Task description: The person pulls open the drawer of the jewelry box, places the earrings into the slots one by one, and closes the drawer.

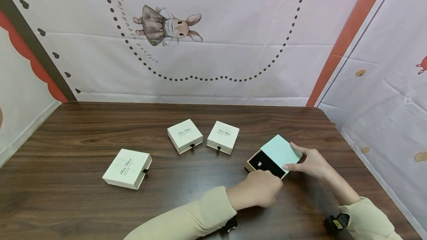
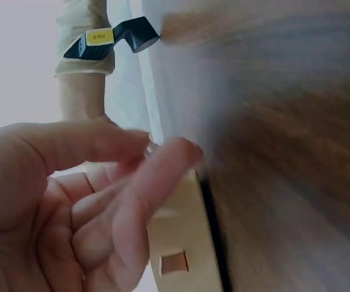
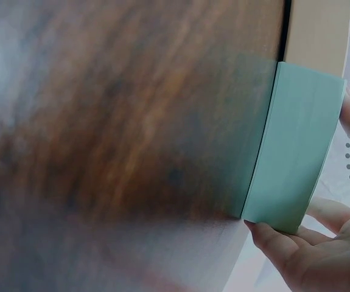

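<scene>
At the right of the table in the head view, a mint-green drawer box point(image 1: 280, 150) lies partly slid out. Its tan drawer point(image 2: 184, 231) has a black lining point(image 1: 266, 162), and on that sits a small silvery rabbit-shaped stud point(image 1: 259, 164). My right hand point(image 1: 311, 163) grips the green sleeve point(image 3: 296, 143) at its right end, thumb and fingers on opposite sides. Just in front of the drawer is my left hand point(image 1: 261, 188), fingers curled. Between its thumb and index finger the left wrist view shows a small shiny silvery piece point(image 2: 152, 148), mostly hidden by the fingertips.
Three closed white gift boxes with black pull tabs lie on the dark wooden table point(image 1: 66, 151): one box point(image 1: 128, 167) at left, another box point(image 1: 185, 135) at centre back, and a third box point(image 1: 223, 136) beside it. Behind the table hangs a printed white cloth point(image 1: 233, 17).
</scene>
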Demonstrator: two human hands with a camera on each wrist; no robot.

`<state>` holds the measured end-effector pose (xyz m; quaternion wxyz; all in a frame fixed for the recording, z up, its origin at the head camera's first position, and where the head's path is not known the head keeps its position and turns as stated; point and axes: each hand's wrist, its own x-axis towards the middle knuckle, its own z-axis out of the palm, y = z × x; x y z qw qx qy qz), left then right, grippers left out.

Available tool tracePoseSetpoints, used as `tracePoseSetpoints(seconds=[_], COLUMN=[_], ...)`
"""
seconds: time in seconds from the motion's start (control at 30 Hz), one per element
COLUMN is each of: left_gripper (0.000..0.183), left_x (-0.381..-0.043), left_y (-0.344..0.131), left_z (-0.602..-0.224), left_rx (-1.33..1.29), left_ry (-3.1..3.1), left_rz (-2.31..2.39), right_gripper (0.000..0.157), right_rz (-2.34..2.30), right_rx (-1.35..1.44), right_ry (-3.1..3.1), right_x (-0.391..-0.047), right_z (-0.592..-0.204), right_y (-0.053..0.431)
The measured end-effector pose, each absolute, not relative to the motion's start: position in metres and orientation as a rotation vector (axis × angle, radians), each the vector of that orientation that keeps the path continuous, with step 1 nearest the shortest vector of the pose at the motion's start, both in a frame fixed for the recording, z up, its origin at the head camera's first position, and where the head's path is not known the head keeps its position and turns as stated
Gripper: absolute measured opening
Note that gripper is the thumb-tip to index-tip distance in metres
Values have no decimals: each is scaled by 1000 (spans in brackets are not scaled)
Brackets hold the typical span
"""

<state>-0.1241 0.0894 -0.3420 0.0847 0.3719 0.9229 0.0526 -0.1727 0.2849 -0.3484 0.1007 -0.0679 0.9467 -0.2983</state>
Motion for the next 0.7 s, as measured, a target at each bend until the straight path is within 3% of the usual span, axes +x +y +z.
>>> tracePoseSetpoints(seconds=[0.43,0.7], left_gripper=[6,12], left_x=[-136,-143], left_y=[68,60], left_z=[-345,-348], left_rx=[1249,1300], left_ry=[2558,2508], left_rz=[578,669], right_gripper=[88,88], right_rz=[-918,-845], right_rx=[-205,-210], right_ry=[2796,2837], right_x=[-172,-172], right_z=[-349,-349], right_y=[285,283])
